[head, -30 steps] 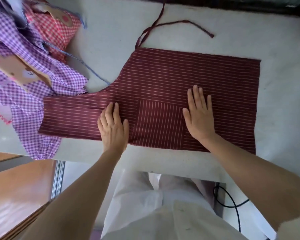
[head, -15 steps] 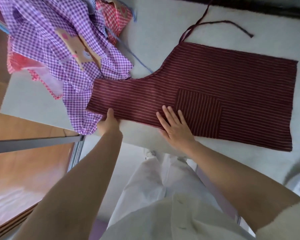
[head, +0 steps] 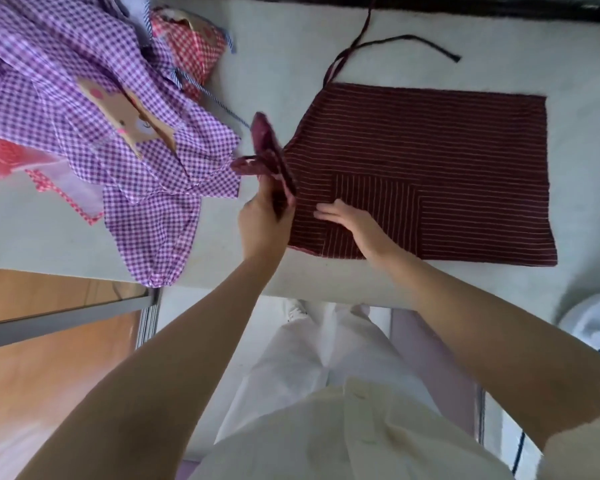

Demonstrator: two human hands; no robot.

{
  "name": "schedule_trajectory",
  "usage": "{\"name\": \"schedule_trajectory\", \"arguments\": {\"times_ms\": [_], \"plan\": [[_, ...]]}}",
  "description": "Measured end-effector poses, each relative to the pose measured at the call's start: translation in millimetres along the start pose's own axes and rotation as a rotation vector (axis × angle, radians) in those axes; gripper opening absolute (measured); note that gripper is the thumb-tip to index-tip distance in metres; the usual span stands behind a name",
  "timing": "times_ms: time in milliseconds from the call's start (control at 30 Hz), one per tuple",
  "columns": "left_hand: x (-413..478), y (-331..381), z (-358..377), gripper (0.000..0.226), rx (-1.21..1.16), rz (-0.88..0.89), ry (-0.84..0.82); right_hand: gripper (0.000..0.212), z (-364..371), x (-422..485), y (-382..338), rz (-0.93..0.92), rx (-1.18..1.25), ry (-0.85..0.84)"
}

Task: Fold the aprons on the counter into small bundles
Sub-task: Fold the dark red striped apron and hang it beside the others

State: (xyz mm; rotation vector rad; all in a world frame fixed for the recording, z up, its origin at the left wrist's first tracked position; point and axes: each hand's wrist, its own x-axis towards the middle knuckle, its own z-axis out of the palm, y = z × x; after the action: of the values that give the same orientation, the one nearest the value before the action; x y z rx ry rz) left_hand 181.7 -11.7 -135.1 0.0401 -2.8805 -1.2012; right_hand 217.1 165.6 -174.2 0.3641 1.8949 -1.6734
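Maroon cloth with thin pale stripes, the maroon striped apron [head: 447, 161] lies spread flat across the pale counter [head: 284, 64], its skirt a broad rectangle whose stripes run lengthwise. A square pocket [head: 378, 202] sewn near the front edge carries stripes that run crosswise to the rest. Two dark ties [head: 395, 39] trail from the far corner of the cloth over the counter toward its back edge. At the left end the narrow bib [head: 267, 147] is gathered into a crumpled twist and stands up off the counter, blurred in the picture. The person's left hand [head: 262, 220] grips that bunched end from below, fingers curled round the cloth, just beside the left edge of the flat part. The right hand [head: 350, 221] rests palm down on the apron with fingers straight, its fingertips on the striped cloth just left of the pocket and its wrist over the pocket's near corner. Left of the raised bib, close to it, a rumpled purple gingham apron [head: 66, 81] hangs partly over the counter's front edge, with a red gingham apron [head: 191, 46] heaped behind it.
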Motion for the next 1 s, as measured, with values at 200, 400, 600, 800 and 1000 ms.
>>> {"name": "schedule_trajectory", "arguments": {"times_ms": [200,400,600,800,1000], "plan": [[-22,59,62,0.024,0.175,0.368,-0.25,0.091,-71,-27,-6,0.076,0.61,0.113],[-33,66,111,0.059,0.41,0.488,-0.79,0.033,-116,-42,16,0.258,0.471,0.269],[-18,56,112,0.062,0.453,0.512,-0.45,0.01,-145,-41,8,0.045,0.351,0.556],[-19,41,120,0.064,0.6,0.373,-0.454,0.017,-164,-61,45,0.238,0.136,0.742],[-20,39,132,0.065,0.591,0.375,-0.545,0.013,-178,-72,57,0.289,0.158,0.682]]}}
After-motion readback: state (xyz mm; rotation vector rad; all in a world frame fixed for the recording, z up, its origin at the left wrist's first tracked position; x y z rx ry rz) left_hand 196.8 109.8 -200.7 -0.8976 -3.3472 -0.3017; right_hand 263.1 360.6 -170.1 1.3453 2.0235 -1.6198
